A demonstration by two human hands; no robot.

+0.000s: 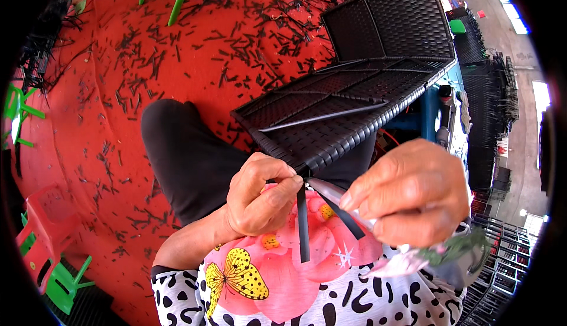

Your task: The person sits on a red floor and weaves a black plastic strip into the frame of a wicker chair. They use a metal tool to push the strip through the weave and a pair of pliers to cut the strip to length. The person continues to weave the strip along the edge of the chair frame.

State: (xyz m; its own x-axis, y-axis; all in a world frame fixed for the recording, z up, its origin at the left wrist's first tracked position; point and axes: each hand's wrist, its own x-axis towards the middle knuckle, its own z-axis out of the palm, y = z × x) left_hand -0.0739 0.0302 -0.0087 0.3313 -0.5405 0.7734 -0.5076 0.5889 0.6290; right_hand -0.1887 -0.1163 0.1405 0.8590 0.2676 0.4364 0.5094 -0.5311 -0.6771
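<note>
While the black woven-rattan panel [331,119] is resting across the person's lap with its near corner right by both hands, the left hand [257,196] is curling tight around the flat black plastic weaving strip [303,219] hanging off that corner. The right hand [407,193] is closing around a slim pale-handled tool [331,191] aimed at the same spot — grip looks firm. I'd guess the strip's light, bendy and a bit slick, so pinching it close to the weave seems best — the panel looks stiff enough to grab by its edge.
</note>
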